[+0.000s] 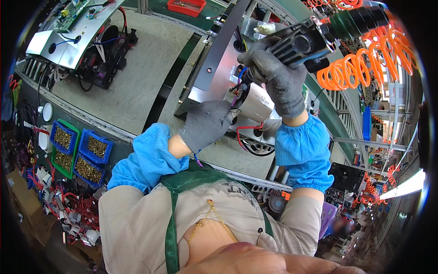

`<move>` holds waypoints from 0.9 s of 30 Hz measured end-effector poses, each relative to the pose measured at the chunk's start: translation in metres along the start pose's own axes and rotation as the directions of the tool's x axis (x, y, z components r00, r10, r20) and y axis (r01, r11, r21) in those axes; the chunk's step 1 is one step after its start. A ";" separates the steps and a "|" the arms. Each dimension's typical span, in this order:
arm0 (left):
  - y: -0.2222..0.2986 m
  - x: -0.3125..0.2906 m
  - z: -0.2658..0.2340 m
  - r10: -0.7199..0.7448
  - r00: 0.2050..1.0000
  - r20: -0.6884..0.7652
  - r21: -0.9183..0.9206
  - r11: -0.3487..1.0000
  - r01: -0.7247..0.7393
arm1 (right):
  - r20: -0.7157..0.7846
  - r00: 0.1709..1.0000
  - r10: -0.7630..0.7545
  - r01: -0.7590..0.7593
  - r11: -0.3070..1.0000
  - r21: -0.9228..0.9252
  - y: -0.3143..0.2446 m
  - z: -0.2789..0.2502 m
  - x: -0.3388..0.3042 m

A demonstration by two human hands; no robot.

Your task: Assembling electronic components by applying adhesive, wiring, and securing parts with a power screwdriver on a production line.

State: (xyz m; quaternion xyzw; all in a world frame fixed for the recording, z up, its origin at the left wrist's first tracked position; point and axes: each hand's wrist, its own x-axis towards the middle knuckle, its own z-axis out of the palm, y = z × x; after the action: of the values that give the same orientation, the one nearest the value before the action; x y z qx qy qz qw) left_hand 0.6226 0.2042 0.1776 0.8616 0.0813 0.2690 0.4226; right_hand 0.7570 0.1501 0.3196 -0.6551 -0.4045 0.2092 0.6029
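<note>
My right hand (279, 80), in a grey work glove, is closed around a black power screwdriver (301, 45). The tool slants down toward a metal machine panel (219, 68), and its working end is close to some wires there. On the left, my gloved left hand (206, 122) is closed by a purple wire (235, 99) near the tool's end. Its fingertips are pinched together at the wire, partly hidden. Beside them is a white cylindrical part (255, 104) of the machine. A red cable (244, 129) loops just below it.
Blue bins (95, 146) of brass-coloured fasteners stand at the left, above tangled wires (75, 205). A second open machine (98, 59) sits on the conveyor at the upper left. Orange coiled hoses (365, 66) hang at the right. A red tray (187, 6) lies at the far side.
</note>
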 end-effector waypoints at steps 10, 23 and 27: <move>0.000 -0.001 0.001 0.017 1.000 0.012 0.045 0.999 -0.018 | -0.050 0.998 0.029 -0.031 0.999 -0.038 0.006 0.007 0.000; 0.006 -0.003 -0.006 0.012 1.000 -0.024 0.025 1.000 -0.012 | -0.012 0.998 0.060 -0.061 0.993 -0.104 0.009 0.004 0.002; 0.019 -0.012 -0.024 -0.194 0.981 0.002 -0.217 0.958 0.190 | -0.119 0.993 0.006 0.008 0.993 0.115 0.011 0.003 0.001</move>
State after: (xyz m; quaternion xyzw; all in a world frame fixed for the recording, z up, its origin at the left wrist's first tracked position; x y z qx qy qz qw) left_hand 0.5984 0.2039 0.1995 0.7961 0.1387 0.2422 0.5369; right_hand 0.7588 0.1536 0.3086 -0.6302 -0.3552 0.1927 0.6630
